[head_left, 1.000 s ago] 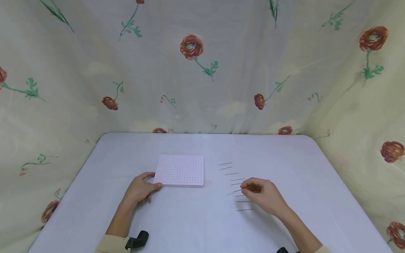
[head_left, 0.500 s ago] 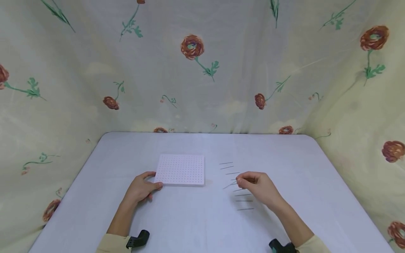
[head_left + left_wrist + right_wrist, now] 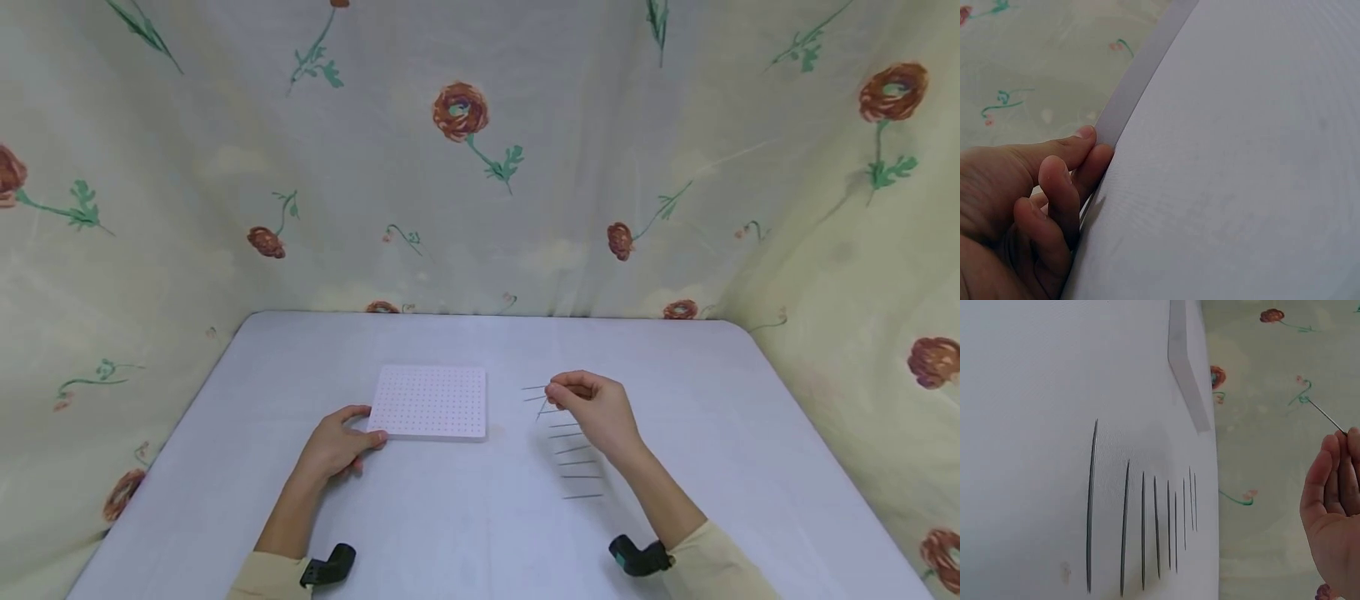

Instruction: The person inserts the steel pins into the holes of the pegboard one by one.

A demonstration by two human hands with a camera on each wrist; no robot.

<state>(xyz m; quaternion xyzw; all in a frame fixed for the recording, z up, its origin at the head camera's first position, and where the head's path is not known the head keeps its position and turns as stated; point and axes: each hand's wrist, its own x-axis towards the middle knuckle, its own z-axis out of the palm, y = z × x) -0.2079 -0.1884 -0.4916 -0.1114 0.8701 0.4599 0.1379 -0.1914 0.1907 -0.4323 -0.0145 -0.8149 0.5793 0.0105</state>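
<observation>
A white pegboard [image 3: 429, 403] with rows of small holes lies left of the table's middle. My left hand [image 3: 330, 446] grips it at its near left corner, thumb at the front edge and a finger along the left side. In the left wrist view, thumb and fingertips meet at the board's rim [image 3: 1141, 72]. To the right of the board, my right hand [image 3: 596, 408] pinches a thin metal needle [image 3: 1329, 417] between thumb and fingertips, its free end pointing out beyond them. Beneath and near this hand, several similar needles [image 3: 1090, 512] lie spaced in a column on the table.
A white cloth covers the table [image 3: 465, 525]. Flower-printed curtains [image 3: 525, 242] stand behind it and at both sides. Black wrist cameras [image 3: 328, 567] are strapped at both sleeves.
My right hand has moved away from me along the column of needles, carrying the pinched needle, which now points more steeply downward. The left hand and pegboard have stayed in place.
</observation>
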